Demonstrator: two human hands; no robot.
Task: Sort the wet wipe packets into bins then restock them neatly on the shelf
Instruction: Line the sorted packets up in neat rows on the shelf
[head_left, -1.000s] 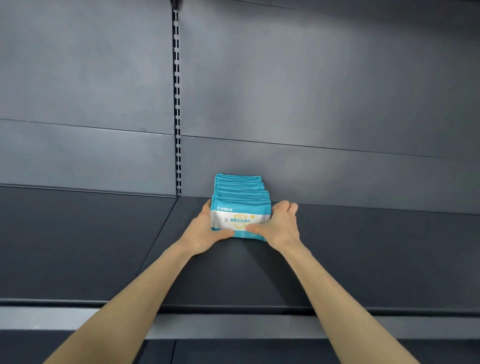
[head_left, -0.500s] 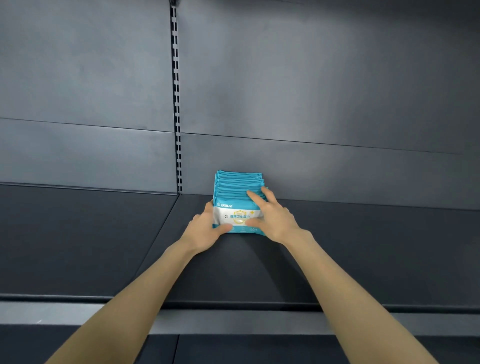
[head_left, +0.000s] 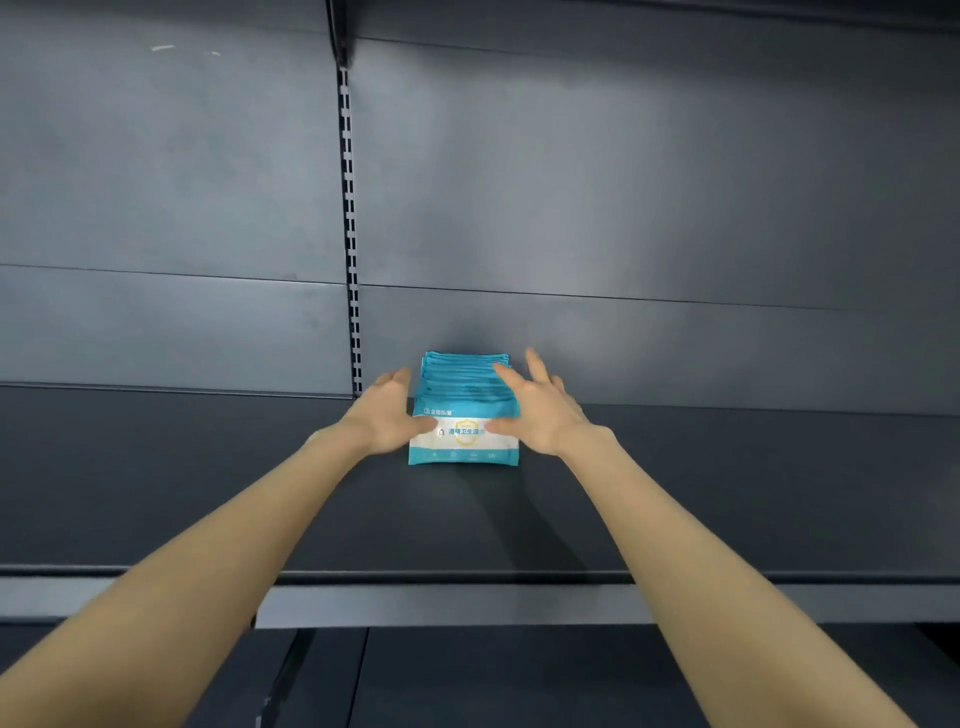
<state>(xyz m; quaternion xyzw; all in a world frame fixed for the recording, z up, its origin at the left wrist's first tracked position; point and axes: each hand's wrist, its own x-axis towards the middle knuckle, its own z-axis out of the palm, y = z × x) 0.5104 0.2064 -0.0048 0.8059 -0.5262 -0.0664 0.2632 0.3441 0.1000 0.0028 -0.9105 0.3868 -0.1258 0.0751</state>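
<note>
Now that the grip from half a second ago is gone, the left hand (head_left: 387, 415) and right hand (head_left: 540, 410) are both wide open. Fingers are straight, flanking the row of wet wipe packets (head_left: 465, 395) instead of clamping it, and both thumbs just touch the front packet (head_left: 464, 441). The right fingers hang over the tops.

To me that reads as the squaring-up being done or nearly done, so this batch is basically restocked. The row sits on the shelf (head_left: 675, 493) just right of the foot of the slotted upright (head_left: 350, 234). Packets stand on edge with the printed face toward the camera, each one's long side running straight away from the upright. The row itself runs front to back.
</note>
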